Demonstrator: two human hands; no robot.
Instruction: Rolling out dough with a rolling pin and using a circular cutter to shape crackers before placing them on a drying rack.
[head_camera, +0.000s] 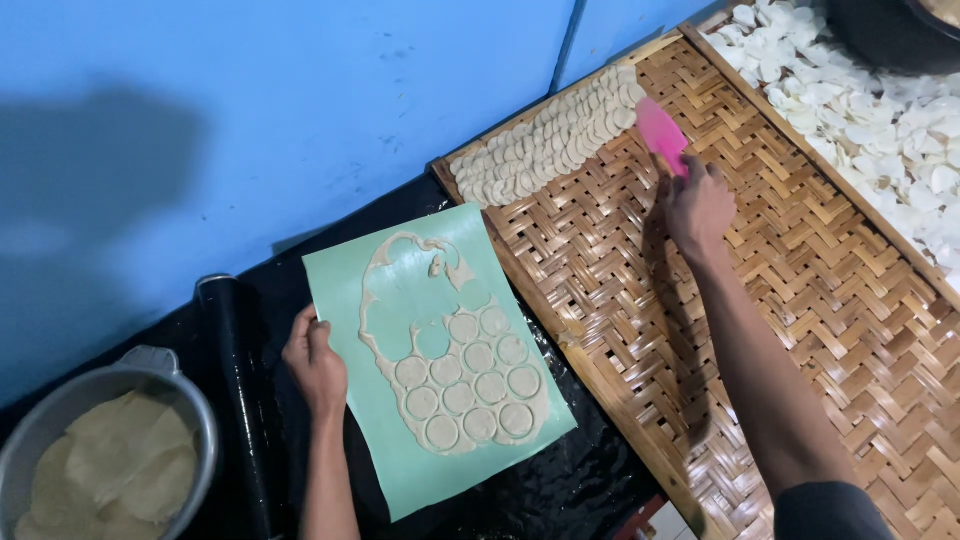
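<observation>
My left hand presses on the left edge of a green sheet that carries a thin layer of rolled dough cut into several circles. My right hand reaches out over a woven bamboo tray and grips a pink spatula. The spatula's blade sits just right of rows of cut dough discs laid overlapping along the tray's far edge.
A black rolling pin lies left of the green sheet on a black surface. A metal pot of dough stands at the bottom left. A second tray of white pieces sits at the upper right. A blue wall runs behind.
</observation>
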